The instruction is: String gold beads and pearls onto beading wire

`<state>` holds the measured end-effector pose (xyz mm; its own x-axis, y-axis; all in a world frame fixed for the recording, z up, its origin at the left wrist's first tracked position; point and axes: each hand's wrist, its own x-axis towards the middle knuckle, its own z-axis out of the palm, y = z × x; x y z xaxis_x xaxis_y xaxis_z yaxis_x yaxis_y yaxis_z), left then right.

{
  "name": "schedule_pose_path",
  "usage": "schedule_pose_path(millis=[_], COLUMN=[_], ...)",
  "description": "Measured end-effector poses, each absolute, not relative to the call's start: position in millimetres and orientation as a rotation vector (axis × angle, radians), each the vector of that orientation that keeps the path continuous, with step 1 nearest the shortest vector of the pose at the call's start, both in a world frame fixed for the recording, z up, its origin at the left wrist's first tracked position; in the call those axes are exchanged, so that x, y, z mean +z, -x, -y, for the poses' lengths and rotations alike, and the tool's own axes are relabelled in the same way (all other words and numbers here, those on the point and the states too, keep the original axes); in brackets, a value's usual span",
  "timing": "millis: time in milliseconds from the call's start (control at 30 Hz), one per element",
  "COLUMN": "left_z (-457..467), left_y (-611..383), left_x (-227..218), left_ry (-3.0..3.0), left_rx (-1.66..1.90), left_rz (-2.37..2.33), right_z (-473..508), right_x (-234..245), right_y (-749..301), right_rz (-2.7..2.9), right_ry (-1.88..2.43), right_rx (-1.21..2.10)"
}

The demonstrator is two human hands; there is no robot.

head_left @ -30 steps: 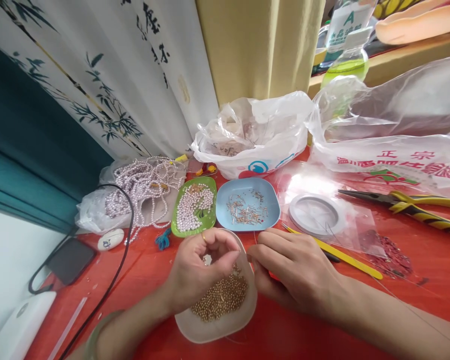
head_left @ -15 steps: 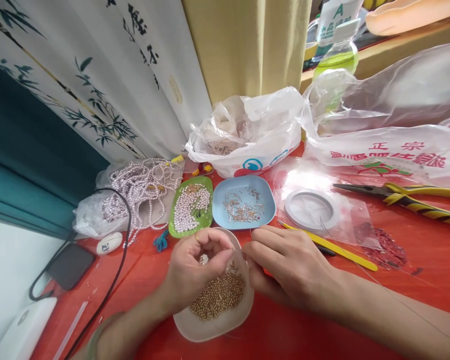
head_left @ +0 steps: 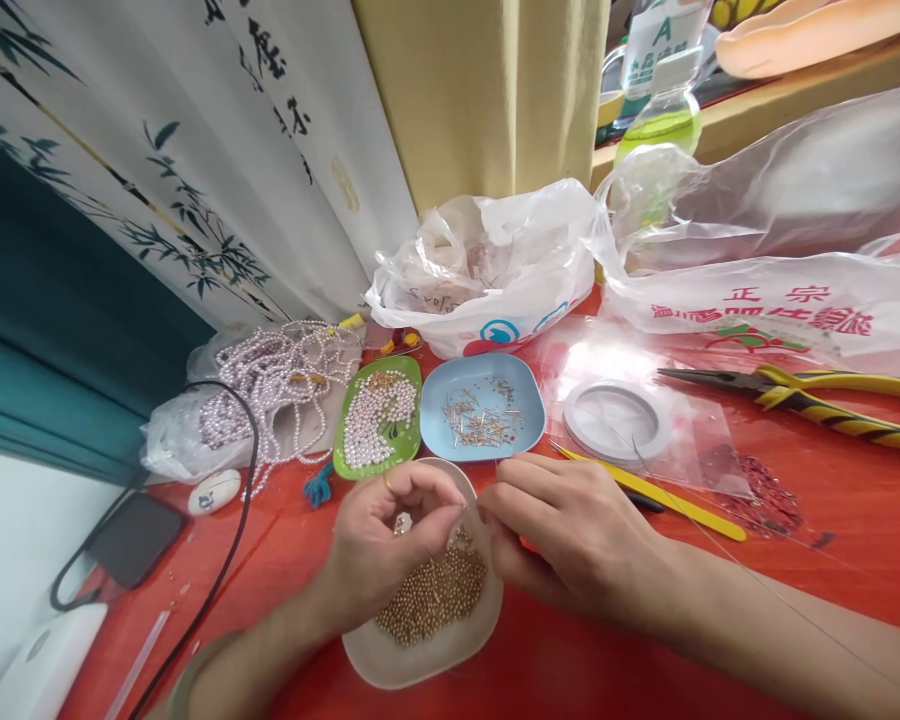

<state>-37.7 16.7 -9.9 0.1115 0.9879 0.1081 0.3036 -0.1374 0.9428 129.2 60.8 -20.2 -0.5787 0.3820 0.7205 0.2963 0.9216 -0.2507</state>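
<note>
My left hand (head_left: 382, 545) hovers over a pale dish (head_left: 420, 660) full of small gold beads (head_left: 435, 595), its thumb and fingers pinched together on something too small to name. My right hand (head_left: 570, 535) sits just to its right, fingers pinched on a thin clear thread (head_left: 720, 545) that runs off to the right across the red table (head_left: 832, 540). The fingertips of both hands nearly meet above the dish.
Behind the hands stand a green tray of pearl beads (head_left: 377, 415) and a blue tray of small metal pins (head_left: 482, 410). A thread spool (head_left: 616, 420), yellow tweezers (head_left: 667, 493), pliers (head_left: 810, 395), pearl strands (head_left: 277, 375), plastic bags (head_left: 487, 265) and a phone with cable (head_left: 131, 540) lie around.
Both hands stay pinched over the bead dish with only slight finger movement. The view has shifted a little to the right and down.
</note>
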Motion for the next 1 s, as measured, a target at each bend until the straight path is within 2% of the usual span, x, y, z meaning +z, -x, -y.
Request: schedule_pose_path(millis=[333,1000], left_z=[-16.1,-21.6], left_y=[39.9,40.0], left_x=[-11.2,-9.3], left_ry=[-1.635,-2.11], left_rx=[1.056,1.096], left_rz=[-1.271,-1.314], right_z=[-60.6,-63.2], right_x=[-20.8,-22.4], right_y=[-130.2,-129.5], right_rz=[2.265,2.291], right_ry=[0.491,0.473], right_rx=[0.132,0.263])
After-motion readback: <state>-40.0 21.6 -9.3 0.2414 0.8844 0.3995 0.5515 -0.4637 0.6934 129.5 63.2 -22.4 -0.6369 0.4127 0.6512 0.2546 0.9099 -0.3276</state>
